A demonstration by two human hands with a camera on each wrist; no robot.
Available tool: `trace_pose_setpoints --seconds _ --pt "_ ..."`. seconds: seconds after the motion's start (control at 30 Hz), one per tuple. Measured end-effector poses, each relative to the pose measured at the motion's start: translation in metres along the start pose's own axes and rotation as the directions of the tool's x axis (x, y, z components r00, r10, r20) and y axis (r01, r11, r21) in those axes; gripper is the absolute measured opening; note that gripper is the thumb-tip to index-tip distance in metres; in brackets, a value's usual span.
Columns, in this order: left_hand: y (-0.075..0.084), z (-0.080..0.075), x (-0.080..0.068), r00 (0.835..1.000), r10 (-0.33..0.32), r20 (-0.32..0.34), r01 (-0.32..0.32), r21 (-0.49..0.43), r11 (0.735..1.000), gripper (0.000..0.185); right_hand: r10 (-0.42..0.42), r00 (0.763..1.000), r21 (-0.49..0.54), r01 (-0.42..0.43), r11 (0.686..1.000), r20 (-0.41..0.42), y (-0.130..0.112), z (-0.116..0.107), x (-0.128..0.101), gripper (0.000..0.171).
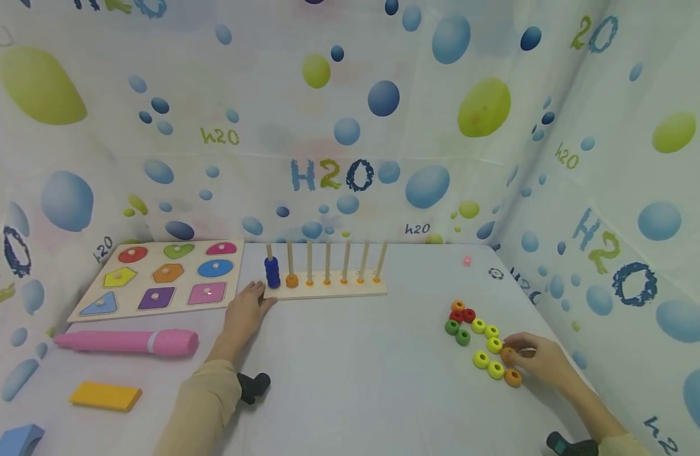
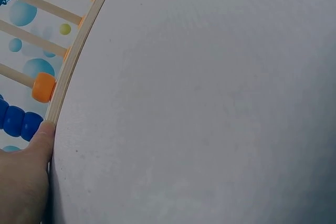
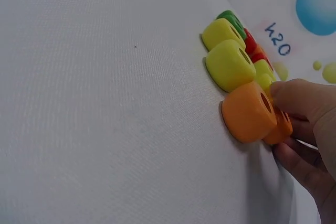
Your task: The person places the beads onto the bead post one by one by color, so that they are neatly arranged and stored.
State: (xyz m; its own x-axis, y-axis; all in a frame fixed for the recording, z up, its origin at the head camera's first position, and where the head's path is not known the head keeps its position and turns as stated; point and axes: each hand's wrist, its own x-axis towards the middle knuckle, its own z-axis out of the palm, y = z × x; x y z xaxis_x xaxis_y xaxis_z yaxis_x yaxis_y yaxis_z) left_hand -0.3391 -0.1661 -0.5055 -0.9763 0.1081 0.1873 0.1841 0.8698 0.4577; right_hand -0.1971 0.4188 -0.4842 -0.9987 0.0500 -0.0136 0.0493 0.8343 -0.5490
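My left hand (image 1: 249, 311) grips the left end of a wooden peg stand (image 1: 333, 292). In the left wrist view its thumb (image 2: 43, 142) lies on the base's edge, below the blue beads (image 2: 18, 121). Those blue beads are stacked on the leftmost peg, and a single orange bead (image 1: 292, 280) sits on the second. At the right, my right hand (image 1: 535, 358) pinches another orange bead (image 3: 281, 129) between thumb and fingers. Beside it lie a loose orange bead (image 3: 247, 114) and several yellow beads (image 1: 495, 370). Green beads (image 1: 462, 337) and red beads (image 1: 469, 315) are farther back.
A shape puzzle board (image 1: 128, 285) lies at the back left. In front of it are a pink marker-shaped object (image 1: 111, 342), a yellow block (image 1: 106, 396) and a blue block (image 1: 18, 441). A small pink piece (image 1: 467, 261) lies near the back right. Patterned cloth (image 1: 259, 190) surrounds the table.
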Motion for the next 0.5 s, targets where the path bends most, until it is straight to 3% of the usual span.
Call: trace_pose_setpoints --seconds 0.13,0.23,0.37,0.5 --pt "0.001 0.000 0.000 1.000 0.002 0.001 -0.002 -0.005 1.000 0.058 0.008 1.000 -0.006 -0.008 1.000 -0.003 -0.001 -0.001 0.001 0.038" --pt "0.001 0.000 0.000 1.000 0.004 -0.001 -0.004 -0.011 1.000 0.058 -0.049 0.998 -0.020 0.048 0.999 -0.048 -0.002 -0.007 0.005 0.034" --pt "0.000 0.000 0.000 1.000 0.007 0.001 -0.007 -0.009 1.000 0.058 -0.168 0.972 -0.053 0.162 0.985 -0.164 -0.013 -0.016 0.017 0.032" --pt "-0.001 0.001 0.001 1.000 0.011 -0.003 -0.011 -0.003 1.000 0.058 -0.237 0.950 -0.009 0.240 0.971 -0.201 -0.039 -0.020 0.037 0.036"
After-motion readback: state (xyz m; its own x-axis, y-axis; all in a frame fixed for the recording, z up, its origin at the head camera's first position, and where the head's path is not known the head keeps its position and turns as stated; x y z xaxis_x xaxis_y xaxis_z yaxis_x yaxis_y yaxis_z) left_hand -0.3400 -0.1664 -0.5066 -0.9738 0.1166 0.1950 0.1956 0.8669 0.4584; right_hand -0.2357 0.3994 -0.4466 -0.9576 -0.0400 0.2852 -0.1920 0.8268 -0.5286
